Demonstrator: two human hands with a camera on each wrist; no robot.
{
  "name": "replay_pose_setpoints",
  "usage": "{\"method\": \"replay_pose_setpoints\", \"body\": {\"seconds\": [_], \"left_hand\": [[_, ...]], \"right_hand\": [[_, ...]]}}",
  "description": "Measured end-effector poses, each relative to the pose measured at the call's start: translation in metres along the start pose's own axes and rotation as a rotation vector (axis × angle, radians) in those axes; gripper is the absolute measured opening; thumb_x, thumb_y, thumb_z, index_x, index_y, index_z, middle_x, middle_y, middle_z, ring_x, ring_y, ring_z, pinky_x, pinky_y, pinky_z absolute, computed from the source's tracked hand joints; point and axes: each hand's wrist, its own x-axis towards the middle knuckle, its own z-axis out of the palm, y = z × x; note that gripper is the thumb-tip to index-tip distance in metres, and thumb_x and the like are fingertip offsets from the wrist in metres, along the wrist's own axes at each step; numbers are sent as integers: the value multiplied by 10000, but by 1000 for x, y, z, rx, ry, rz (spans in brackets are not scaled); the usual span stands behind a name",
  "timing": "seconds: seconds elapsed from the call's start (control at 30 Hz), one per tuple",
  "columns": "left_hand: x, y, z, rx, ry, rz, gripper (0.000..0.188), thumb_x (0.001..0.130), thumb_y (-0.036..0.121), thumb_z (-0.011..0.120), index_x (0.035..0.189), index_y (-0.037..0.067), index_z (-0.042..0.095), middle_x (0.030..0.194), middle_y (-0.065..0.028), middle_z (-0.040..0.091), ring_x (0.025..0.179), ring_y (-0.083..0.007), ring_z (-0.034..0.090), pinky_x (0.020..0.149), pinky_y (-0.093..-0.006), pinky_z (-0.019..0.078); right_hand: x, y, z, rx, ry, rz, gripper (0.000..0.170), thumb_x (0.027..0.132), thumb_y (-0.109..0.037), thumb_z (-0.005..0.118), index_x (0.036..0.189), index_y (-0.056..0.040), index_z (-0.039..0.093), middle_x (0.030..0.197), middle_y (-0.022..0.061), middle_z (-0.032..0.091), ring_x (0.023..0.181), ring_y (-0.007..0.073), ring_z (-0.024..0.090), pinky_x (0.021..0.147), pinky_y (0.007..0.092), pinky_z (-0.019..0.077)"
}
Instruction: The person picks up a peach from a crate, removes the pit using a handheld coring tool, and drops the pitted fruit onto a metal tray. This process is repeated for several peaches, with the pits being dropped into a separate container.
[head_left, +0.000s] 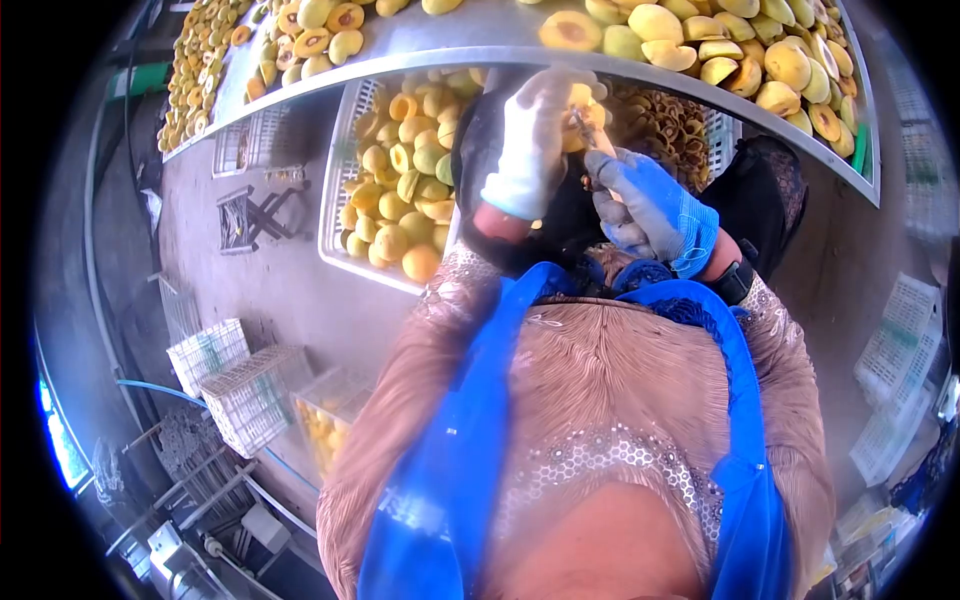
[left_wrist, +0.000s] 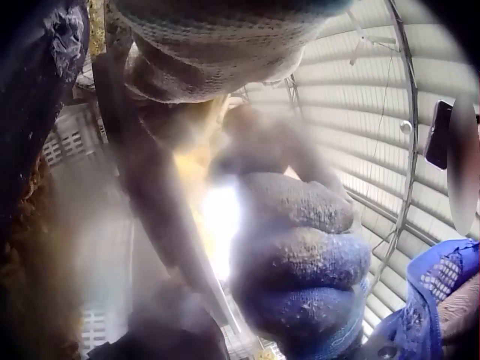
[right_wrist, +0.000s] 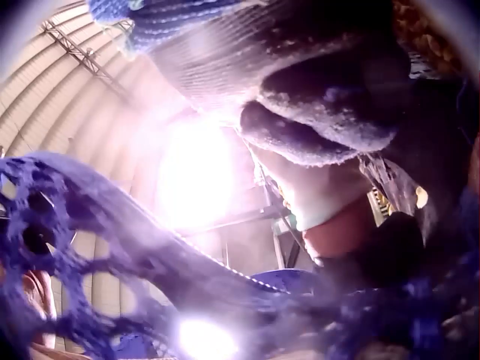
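Note:
In the head view, my left hand point(head_left: 533, 130), in a white glove, holds a yellow peach point(head_left: 582, 98) above my lap. Close against it, my right hand point(head_left: 655, 205), in a blue and grey glove, grips a slim pitting tool point(head_left: 601, 142) with a pale handle; its working end meets the fruit. The left wrist view has the curled fingers point(left_wrist: 307, 247) of the right glove facing the white glove, with the fruit blurred between them. In the right wrist view, the right glove's fingers point(right_wrist: 322, 120) are curled in front of the white glove point(right_wrist: 326, 187).
A metal table point(head_left: 490, 58) in front bears piles of halved peaches point(head_left: 785, 65). Beneath its edge stand a white crate point(head_left: 330, 215) of peach halves and a container of brown pits point(head_left: 665, 120). Stacked crates point(head_left: 250, 390) and a folding stool point(head_left: 250, 218) are on the floor to the left.

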Motion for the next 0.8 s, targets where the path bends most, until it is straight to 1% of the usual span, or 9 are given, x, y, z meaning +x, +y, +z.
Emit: {"method": "replay_pose_setpoints", "body": {"seconds": [0.3,0.37,0.4,0.47,0.53,0.67,0.73,0.77,0.8], "left_hand": [[8,19,5,32,-192,-23,349,984,298,576,1006,-42,654,854,-120,678,692,-159,645,604,-262,530],[4,24,2,149,-233,106,330,998,272,524,1010,-33,651,868,-123,684,729,-175,656,652,-280,536],[1,25,0,210,-224,199,324,1005,259,499,1012,-28,650,876,-124,686,747,-183,661,675,-290,539],[1,9,-9,242,-125,342,285,993,208,482,1020,-22,648,903,-125,688,807,-205,665,724,-312,539],[11,-10,-34,363,11,399,218,945,127,510,1030,-20,647,948,-124,686,888,-225,659,771,-333,531],[18,7,-141,1365,524,781,298,798,0,618,1093,23,659,1053,-177,653,958,-330,634,841,-391,526],[19,14,-199,660,755,322,237,871,152,595,1073,53,667,1043,-177,653,994,-310,616,839,-378,515],[7,15,-221,1176,820,330,257,905,227,571,1083,71,671,1081,-175,636,1024,-330,590,832,-395,514],[0,-9,-259,1693,669,489,297,922,284,558,1122,86,651,1148,-157,606,1011,-381,566,846,-447,493]], "right_hand": [[2,7,-9,591,-264,224,277,1028,-412,437,975,-141,453,553,-59,336,352,18,248,292,183,188],[6,13,-14,810,-414,317,297,1035,-433,418,991,-142,450,547,-54,340,344,16,245,280,181,193],[13,22,-13,969,-671,259,302,1046,-421,382,992,-130,442,555,-39,355,344,25,255,281,181,214],[16,30,-15,1019,-683,219,306,1050,-414,372,992,-120,436,552,-30,357,342,36,270,283,182,228],[13,32,-22,941,-620,236,319,1051,-415,367,998,-105,425,553,-25,359,346,43,286,285,186,240],[8,55,-66,491,-64,304,312,1027,-436,435,953,-136,478,540,-41,345,341,45,261,287,205,188],[9,67,-75,331,-42,357,209,1006,-342,495,946,-143,508,546,-53,341,352,52,255,305,220,177],[11,71,-78,322,-35,382,172,1008,-289,489,958,-126,512,561,-54,346,368,53,264,315,221,188],[10,66,-85,309,-11,387,137,1010,-236,484,971,-109,517,576,-56,351,384,54,273,325,223,199]]}}
